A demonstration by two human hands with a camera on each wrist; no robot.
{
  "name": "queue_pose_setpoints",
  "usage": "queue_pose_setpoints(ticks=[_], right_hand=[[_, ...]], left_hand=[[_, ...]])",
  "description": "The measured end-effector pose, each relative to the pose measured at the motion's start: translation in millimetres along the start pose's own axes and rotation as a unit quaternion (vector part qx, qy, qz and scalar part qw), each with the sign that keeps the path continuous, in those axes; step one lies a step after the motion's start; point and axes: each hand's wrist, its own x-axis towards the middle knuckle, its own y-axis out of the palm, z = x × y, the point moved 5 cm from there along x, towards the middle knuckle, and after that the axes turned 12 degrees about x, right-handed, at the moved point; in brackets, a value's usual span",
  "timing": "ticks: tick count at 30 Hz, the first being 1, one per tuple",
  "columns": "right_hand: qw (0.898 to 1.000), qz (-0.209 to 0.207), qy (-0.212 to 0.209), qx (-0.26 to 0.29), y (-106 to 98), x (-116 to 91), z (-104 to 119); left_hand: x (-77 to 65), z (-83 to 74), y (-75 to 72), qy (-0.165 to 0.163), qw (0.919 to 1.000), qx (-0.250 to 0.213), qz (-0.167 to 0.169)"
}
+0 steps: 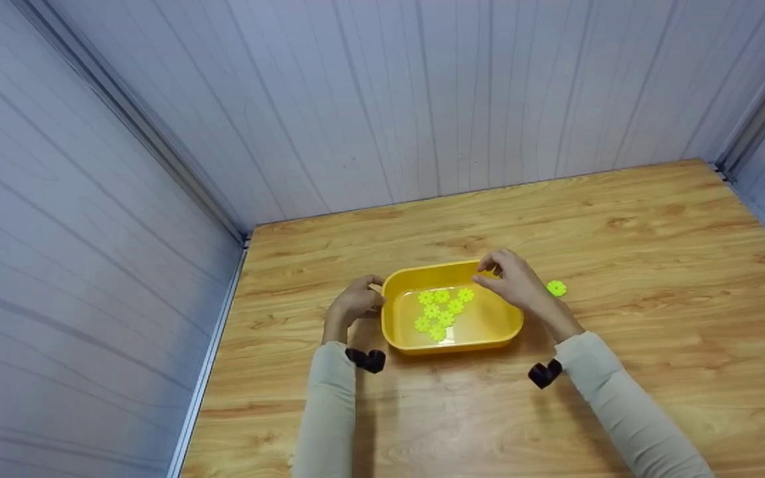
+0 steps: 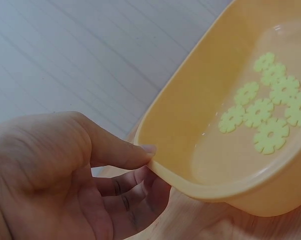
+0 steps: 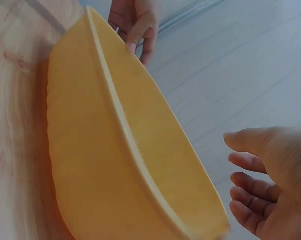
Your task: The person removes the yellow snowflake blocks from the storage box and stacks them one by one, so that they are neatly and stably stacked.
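A yellow plastic tub point(image 1: 489, 326) sits on the wooden table, with several yellow-green notched flower-shaped discs point(image 1: 445, 318) lying on its floor, mostly toward the left. At the tub's left end my left hand point(image 1: 358, 300) pinches the rim, thumb on top and fingers underneath, as the left wrist view shows close up. My right hand point(image 1: 512, 282) hovers over the tub's right end, its fingers loosely bent and nothing between them. In the right wrist view this hand point(image 3: 275, 180) is apart from the tub's wall point(image 3: 90, 130), and the discs are hidden behind that wall.
One more flower-shaped disc point(image 1: 556, 288) lies on the table point(image 1: 655, 318) to the right of the tub, beside the right forearm. Pale panelled walls point(image 1: 422, 99) stand behind the table and along its sides. A small black device point(image 1: 368, 360) is strapped at each wrist.
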Motion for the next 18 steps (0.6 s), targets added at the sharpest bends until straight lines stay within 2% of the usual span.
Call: queue_pose_setpoints(ticks=[8, 18], right_hand=[[1.000, 0.030, -0.009, 0.001, 24.2, 3.8, 2.1], [0.997, 0.072, 0.008, -0.014, 47.3, 4.1, 0.9]], left_hand=[[1.3, 0.3, 0.9, 0.001, 1.0000, 0.000, -0.001], [1.2, 1.3, 0.7, -0.001, 1.0000, -0.009, -0.004]])
